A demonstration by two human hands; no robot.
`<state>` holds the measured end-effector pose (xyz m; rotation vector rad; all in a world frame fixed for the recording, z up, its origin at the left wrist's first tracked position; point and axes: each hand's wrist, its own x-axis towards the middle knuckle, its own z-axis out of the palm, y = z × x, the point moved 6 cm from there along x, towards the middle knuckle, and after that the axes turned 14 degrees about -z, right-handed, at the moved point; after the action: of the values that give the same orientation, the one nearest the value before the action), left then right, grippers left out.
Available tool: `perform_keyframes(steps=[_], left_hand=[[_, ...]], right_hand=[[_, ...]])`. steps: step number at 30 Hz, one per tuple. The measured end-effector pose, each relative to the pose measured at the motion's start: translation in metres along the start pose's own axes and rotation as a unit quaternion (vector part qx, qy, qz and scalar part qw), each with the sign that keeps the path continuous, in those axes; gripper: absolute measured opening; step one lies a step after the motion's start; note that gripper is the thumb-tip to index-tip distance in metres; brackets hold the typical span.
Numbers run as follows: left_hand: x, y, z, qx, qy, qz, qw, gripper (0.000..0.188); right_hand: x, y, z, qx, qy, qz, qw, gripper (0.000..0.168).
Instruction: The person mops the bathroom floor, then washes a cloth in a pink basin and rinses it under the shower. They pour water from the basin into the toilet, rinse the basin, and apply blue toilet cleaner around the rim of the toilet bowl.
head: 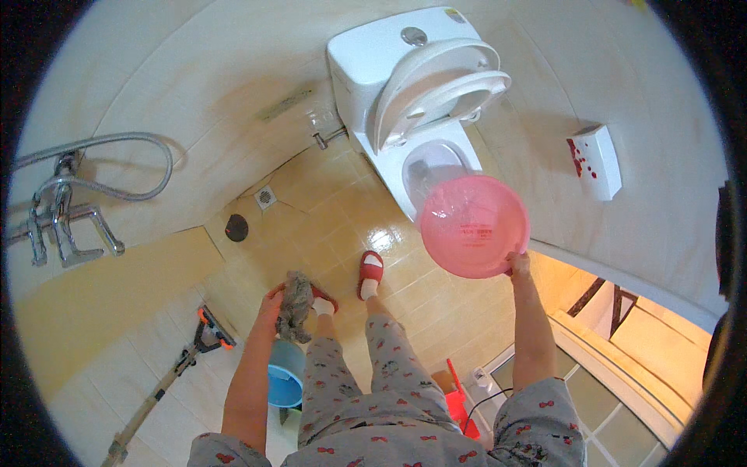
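My right hand [518, 264] grips the rim of a pink plastic basin [475, 233], which is held tilted at the front edge of the toilet bowl [435, 163]. Clear water shows at the basin's upper left, over the bowl. The toilet's lid [426, 76] and seat [461, 96] are both raised. In my left hand [273, 300] is a crumpled grey cloth [296, 306], hanging above the floor beside my left foot. Below that hand stands a blue bucket [286, 373], partly hidden by my forearm and leg.
A floor squeegee [213, 333] with a long handle leans at the lower left. Shower taps [64, 216] and a hose are on the left wall. The wet tiled floor has a drain [265, 197] and a dark round object [237, 227]. A red plastic item [461, 408] stands near the doorway.
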<state>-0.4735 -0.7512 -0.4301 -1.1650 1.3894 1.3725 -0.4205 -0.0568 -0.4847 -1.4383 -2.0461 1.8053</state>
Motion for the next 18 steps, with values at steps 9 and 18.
perform_keyframes(steps=[9,18], left_hand=[[-0.011,-0.027,-0.045,-0.081,0.037,0.029,0.996,0.036],[-0.027,-0.021,-0.032,-0.087,-0.009,0.040,0.995,0.036]], right_hand=[[0.041,-0.146,0.068,-0.431,-0.057,-0.034,0.900,0.034],[0.016,-0.214,0.183,-0.690,-0.048,-0.139,0.709,0.053]])
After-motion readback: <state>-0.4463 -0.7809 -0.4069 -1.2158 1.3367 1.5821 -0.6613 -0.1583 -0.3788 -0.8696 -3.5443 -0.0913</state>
